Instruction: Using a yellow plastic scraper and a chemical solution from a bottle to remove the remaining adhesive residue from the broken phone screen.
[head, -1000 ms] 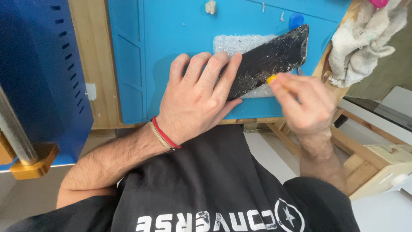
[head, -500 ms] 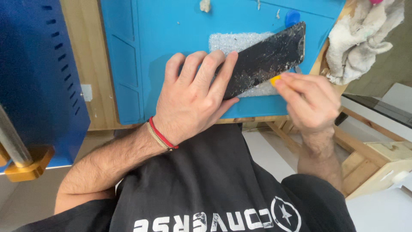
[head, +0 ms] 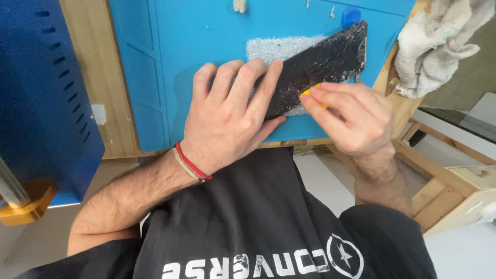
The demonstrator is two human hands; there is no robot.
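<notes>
While the camera looked down, these things showed, nearest first:

Shirt: a black shirt [head: 268,227] with pale print filled the bottom of the view, closest to the camera.

Left wrist: red and tan cords [head: 190,164] circled it.

Left hand: the left hand [head: 227,116] lay flat, fingers spread, pressing down on the near end of the cracked phone [head: 320,64]; its grip was not clenched, only bearing down on top.

Right hand: the right hand [head: 351,121] had its grip pinched shut on a small yellow pick [head: 310,93], whose tip touched the phone's lower edge.

Cracked phone: dark and shattered, it lay slanted on the blue mat [head: 206,41], its far end just below a blue pick [head: 351,15], its near end hidden under the left fingers.

Glass bits: a pale patch of shards [head: 274,47] sat on the mat beneath and beside the phone.

Blue mat: it covered the wooden bench [head: 88,77], with small scraps of debris near its far edge.

Blue machine: a large blue housing [head: 36,93] with slots stood at the left, a brass-coloured fitting [head: 23,206] below it.

Rag: a crumpled whitish rag [head: 439,41] lay at the far right, well apart from the phone.
</notes>
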